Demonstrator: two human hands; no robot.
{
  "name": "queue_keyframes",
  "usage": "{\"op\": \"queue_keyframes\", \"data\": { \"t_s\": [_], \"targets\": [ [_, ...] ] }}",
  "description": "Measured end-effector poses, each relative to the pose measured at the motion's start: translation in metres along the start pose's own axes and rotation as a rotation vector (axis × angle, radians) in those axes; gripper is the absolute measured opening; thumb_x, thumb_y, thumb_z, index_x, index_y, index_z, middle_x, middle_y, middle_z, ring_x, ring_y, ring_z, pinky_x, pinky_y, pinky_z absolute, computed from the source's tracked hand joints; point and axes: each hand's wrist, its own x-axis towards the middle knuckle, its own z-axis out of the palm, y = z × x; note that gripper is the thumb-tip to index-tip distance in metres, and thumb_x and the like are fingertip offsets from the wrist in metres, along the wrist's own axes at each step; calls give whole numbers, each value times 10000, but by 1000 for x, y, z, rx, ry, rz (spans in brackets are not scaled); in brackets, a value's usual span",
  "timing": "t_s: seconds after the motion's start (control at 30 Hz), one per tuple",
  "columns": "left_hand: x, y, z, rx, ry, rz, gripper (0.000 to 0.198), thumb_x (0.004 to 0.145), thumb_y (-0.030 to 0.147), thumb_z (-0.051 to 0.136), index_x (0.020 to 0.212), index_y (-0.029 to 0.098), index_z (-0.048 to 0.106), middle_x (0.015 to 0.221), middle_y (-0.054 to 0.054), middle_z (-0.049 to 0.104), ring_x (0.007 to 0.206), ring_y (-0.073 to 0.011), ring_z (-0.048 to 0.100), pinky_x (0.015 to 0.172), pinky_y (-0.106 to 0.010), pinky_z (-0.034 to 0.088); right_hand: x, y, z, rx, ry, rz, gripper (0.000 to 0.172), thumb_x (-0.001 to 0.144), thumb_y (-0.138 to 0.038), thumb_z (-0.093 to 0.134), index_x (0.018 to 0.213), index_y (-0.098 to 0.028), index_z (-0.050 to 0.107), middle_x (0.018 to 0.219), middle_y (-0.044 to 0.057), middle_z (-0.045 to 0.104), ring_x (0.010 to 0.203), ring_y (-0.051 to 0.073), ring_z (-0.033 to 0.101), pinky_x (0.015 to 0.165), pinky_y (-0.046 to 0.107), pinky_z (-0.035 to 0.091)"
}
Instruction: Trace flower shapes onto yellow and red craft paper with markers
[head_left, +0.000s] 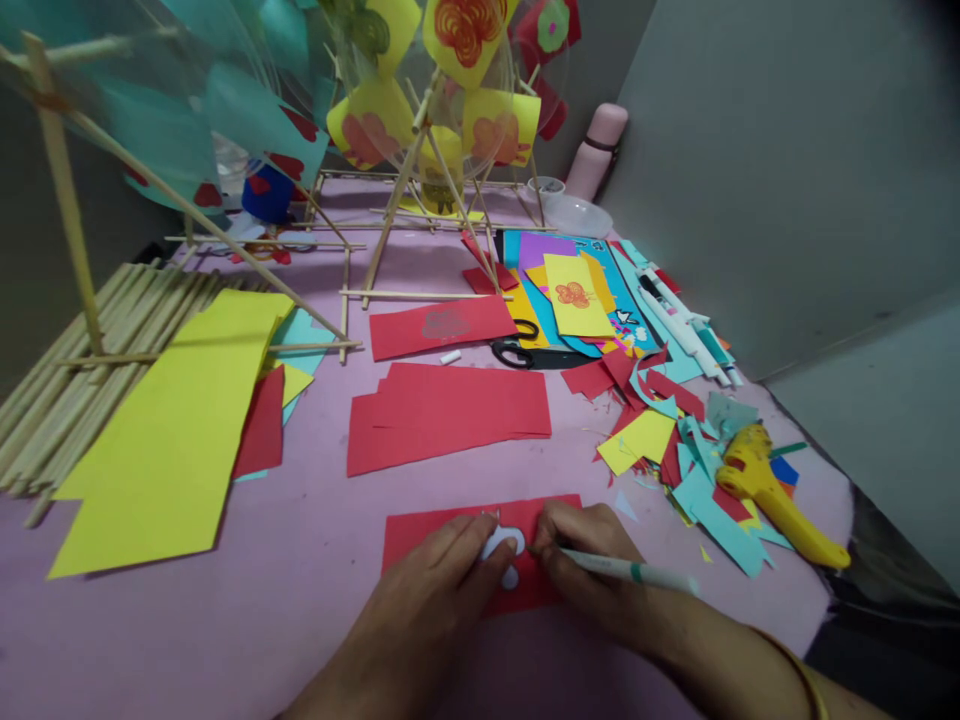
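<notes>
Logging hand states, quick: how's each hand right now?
Left hand: open, pressing a white cutout against red paper.
Right hand: closed, holding a white pen.

Bare table (300,560) is stretching between the yellow sheets (172,420) and the left hand (442,575), while paper scraps (641,440) and a glue gun (784,508) are blocking the way rightward from the right hand (600,535).

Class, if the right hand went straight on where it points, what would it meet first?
The right hand would probably meet the pale cutout, with the left hand just beyond; depth is unclear.
</notes>
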Motion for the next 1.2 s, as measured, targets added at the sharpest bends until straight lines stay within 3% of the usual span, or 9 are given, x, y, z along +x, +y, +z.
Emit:
{"op": "queue_keyframes", "data": {
  "t_s": [0.23,0.43,0.83,1.2],
  "targets": [
    [1,0,-5,-56,-22,-20,314,894,110,478,1194,178,539,1144,-120,640,967,-265,631,766,-378,548,-2,0,0,-2,-14,-27,138,757,-120,387,661,-217,407,538,-48,443,441,100,415,463,210,296],
    [7,0,-15,-256,-83,-101,293,897,148,512,1174,236,547,1148,-67,619,957,-216,595,776,-322,515,-1,0,0,24,-20,-19,148,752,-110,391,654,-221,396,535,-59,419,443,92,386,457,203,286],
    [9,-4,-18,-384,-24,-111,365,907,95,450,1200,285,557,1157,-66,568,988,-201,542,782,-328,475,-6,6,3,98,24,17,122,745,-128,391,676,-218,436,522,-64,414,430,99,362,435,212,268],
    [12,-7,-24,-433,-46,-105,308,920,121,438,1125,278,605,1129,-63,570,978,-183,533,799,-313,463,-3,5,8,79,-41,-111,133,812,-133,422,708,-214,443,568,-57,474,471,91,438,468,192,327]
  ]
}}
